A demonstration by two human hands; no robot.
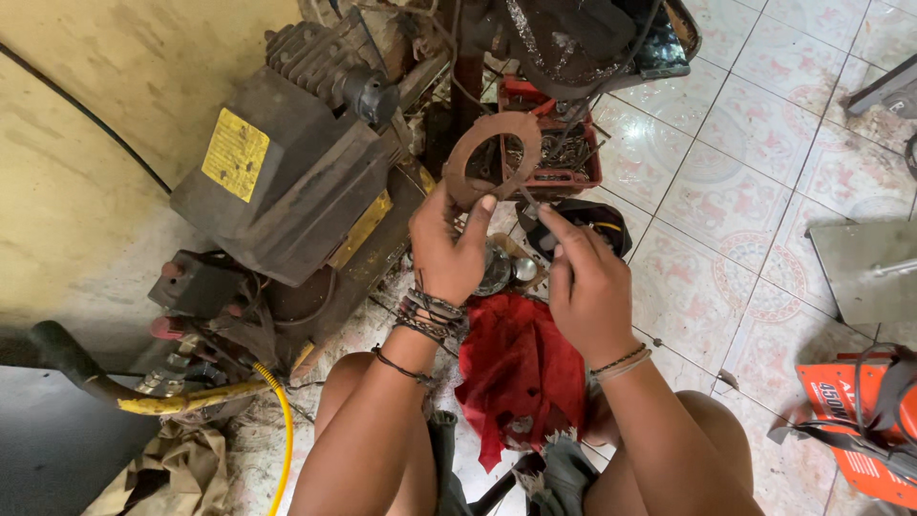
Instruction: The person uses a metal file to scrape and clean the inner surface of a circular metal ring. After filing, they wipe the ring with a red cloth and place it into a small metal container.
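A rusty ring-shaped plate is held up in front of the knees, pinched at its lower left rim by the left hand, with the thumb pressed against the near face and the other fingers hidden behind it. The ring is seen almost face-on, so that its open centre is turned toward the camera and the plate rises up and away from the grip rather than lying flat. The right hand is brought in just beside the ring's lower right edge, its thumb and forefinger pressed together on a thin dark piece (too small to be named with certainty) whose tip appears to touch the rim. The left hand is thus the one carrying the ring, and the right is the nearer to its lower edge. Behind the ring a red plastic tray is set on the tiled floor, filled with what seems to be a tangle of small dark metal parts. A red cloth is spread between the knees, and a grimy compressor is seen to the left, close by.
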